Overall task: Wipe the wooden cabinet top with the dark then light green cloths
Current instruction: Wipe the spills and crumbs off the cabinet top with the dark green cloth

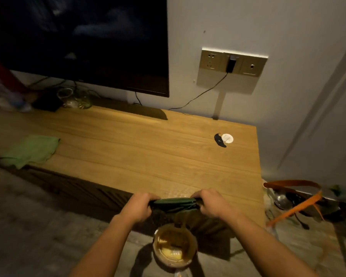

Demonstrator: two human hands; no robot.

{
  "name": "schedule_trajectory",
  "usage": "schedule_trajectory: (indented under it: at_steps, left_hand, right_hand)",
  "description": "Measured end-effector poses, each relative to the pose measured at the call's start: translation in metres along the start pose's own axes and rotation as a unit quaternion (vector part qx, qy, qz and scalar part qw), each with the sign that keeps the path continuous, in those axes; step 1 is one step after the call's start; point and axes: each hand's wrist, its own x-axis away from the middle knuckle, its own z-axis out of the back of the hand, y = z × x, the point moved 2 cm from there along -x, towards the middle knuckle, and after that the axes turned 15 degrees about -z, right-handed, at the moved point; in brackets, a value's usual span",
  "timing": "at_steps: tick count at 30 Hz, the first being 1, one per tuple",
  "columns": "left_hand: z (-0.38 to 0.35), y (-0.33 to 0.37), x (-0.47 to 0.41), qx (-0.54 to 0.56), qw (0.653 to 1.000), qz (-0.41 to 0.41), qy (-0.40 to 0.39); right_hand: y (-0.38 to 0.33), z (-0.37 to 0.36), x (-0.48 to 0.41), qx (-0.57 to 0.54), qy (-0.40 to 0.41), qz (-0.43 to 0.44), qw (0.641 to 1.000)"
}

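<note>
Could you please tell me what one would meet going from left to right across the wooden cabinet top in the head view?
Light green cloth → left hand → dark green cloth held over the front edge → right hand → small black object → round white disc.

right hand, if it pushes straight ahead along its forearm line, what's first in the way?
The right hand grips the dark green cloth at the near edge of the wooden cabinet top. Straight on, up and slightly left, it meets only bare wood as far as the picture shows. Depth is unclear.
</note>
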Motion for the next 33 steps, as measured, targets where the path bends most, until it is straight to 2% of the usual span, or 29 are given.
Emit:
schedule_trajectory:
  at_steps: [7,17,23,33]
  left_hand:
    - [0.069,-0.018,0.038,-0.007,0.995,0.062,0.074]
    - [0.132,-0.103,0.125,0.003,0.978,0.133,0.161]
    - [0.155,-0.176,0.16,0.022,0.978,0.123,0.165]
    - [0.196,-0.289,0.193,0.032,0.99,0.083,0.11]
  right_hand:
    - [-0.074,0.05,-0.022,0.027,0.012,0.104,0.994]
    - [-0.213,0.054,-0.042,0.059,0.006,0.208,0.976]
    - [-0.287,0.031,-0.053,0.06,-0.009,0.205,0.977]
    - [-0.386,-0.017,-0.066,0.037,-0.002,0.151,0.988]
